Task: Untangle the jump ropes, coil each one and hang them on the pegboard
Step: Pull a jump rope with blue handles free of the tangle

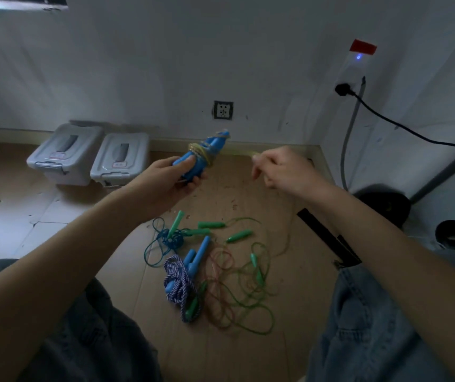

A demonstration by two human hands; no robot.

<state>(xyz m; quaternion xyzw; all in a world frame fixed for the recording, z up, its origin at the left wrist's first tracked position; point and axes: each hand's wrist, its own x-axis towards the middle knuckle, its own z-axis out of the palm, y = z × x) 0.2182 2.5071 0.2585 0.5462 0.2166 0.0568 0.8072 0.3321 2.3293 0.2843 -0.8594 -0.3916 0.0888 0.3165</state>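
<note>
floor: brown boards; everything is laid out on it between the person's knees.
bins: two grey lidded boxes at 10 o'clock against the wall, not needed for this step.
rope pile: at 6 o'clock from the hands, still knotted; green, red and teal cords are crossed with a purple-white braided rope. Best left untouched until the held rope is finished.
green handles: several scattered at the pile's 12 o'clock edge.
left hand: fingers and thumb are curled round the lower end of the blue handles, held as a pair pointing to 1 o'clock. A firm hold seems needed so the pair is not twisted apart.
right hand: at 3 o'clock from the handles, well apart from them; fingers are curled, apparently pinching the yellow cord, contact blurred.
yellow cord: some turns are already wound round the blue handles; a faint slack length is seen trailing down to 5 o'clock.
step judged: coiling one freed rope round its own handles.
advice: cord should be kept taut, each turn laid beside the last, slack fed clear of the pile.
pegboard: not in view.
</note>
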